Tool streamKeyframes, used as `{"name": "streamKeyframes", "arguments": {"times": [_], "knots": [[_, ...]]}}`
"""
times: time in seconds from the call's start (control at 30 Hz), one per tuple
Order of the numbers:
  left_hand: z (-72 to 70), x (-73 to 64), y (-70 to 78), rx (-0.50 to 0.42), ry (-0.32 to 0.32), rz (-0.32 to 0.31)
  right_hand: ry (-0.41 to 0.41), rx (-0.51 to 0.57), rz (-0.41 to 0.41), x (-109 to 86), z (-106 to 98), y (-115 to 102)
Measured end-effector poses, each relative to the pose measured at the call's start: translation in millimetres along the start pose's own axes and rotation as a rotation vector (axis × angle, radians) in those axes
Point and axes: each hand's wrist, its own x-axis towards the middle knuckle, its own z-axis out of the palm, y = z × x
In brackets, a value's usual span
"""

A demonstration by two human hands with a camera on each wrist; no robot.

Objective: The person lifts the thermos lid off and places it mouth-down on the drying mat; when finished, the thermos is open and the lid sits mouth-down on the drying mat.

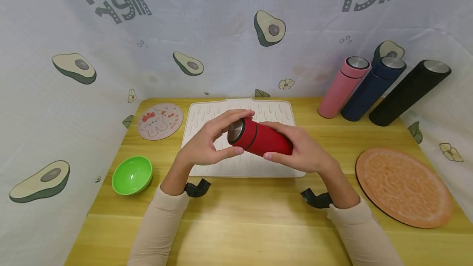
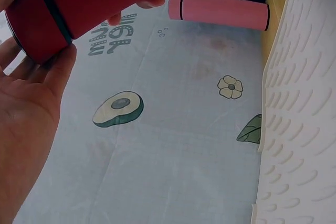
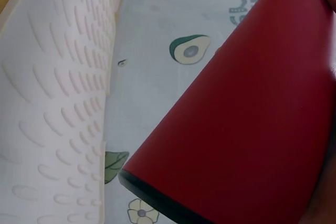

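Observation:
A red thermos bottle [image 1: 271, 139] with a silver-topped lid is held tilted on its side over the white ribbed mat [image 1: 275, 110]. My left hand [image 1: 203, 145] grips the lid end, its thumb and fingers on opposite sides in the left wrist view. Around the body towards the base, my right hand [image 1: 308, 151] holds the bottle. A dark ring marks the seam between lid and body, and the lid sits in line with the body. In the right wrist view the red body [image 3: 236, 114] fills much of the picture and hides most of the right hand.
Pink [image 1: 340, 91], navy [image 1: 371, 91] and black [image 1: 406, 93] thermos bottles stand at the back right. A round orange-brown mat [image 1: 404, 186] lies at the right. On the left are a green bowl [image 1: 132, 175] and a round pink coaster [image 1: 160, 121]. A patterned cloth hangs behind.

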Motion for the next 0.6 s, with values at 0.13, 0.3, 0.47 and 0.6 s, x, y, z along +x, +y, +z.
{"name": "streamKeyframes", "arguments": {"times": [0.13,0.3,0.47,0.6], "knots": [[0.8,-2.0,0.9,-0.043,0.017,-0.007,-0.018,0.021,-0.006,-1.6,-0.6,0.4],[4.4,-2.3,3.7,-0.053,0.051,-0.024,0.019,-0.002,-0.042,-3.1,-1.3,0.9],[7.2,-2.6,4.8,-0.019,0.099,-0.021,0.073,-0.039,-0.082,-2.7,0.0,-1.2],[8.5,-1.6,5.2,-0.010,0.154,-0.040,0.139,-0.099,-0.094,-1.4,2.2,-4.8]]}}
